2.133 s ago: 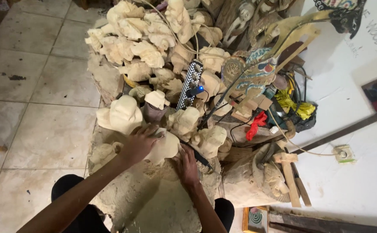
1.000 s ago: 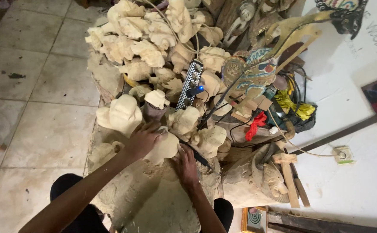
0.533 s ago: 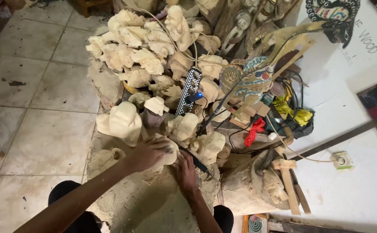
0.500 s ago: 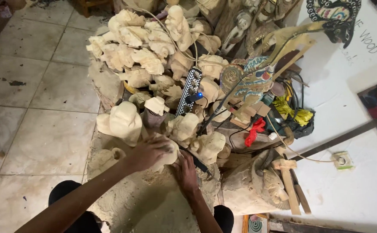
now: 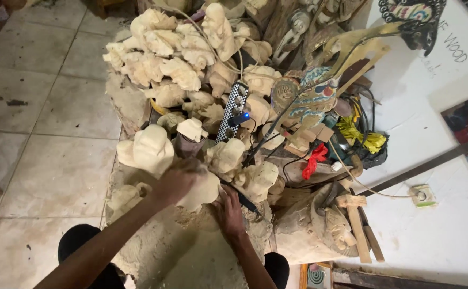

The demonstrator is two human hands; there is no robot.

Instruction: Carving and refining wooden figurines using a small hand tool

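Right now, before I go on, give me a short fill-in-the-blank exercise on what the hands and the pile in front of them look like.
1. The left hand rests on a pale ____ carving.
2. The right hand presses down beside a dark-handled ____.
3. The black-and-white chequered power strip shows a small ____ light.
4. The floor left of the pile is covered in ____.

Missing words: wooden; tool; blue; tiles

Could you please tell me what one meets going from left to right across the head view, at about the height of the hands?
Tiled floor → left hand on a pale wood carving → right hand → dark carved block → wooden mallet → wall socket on the white wall.
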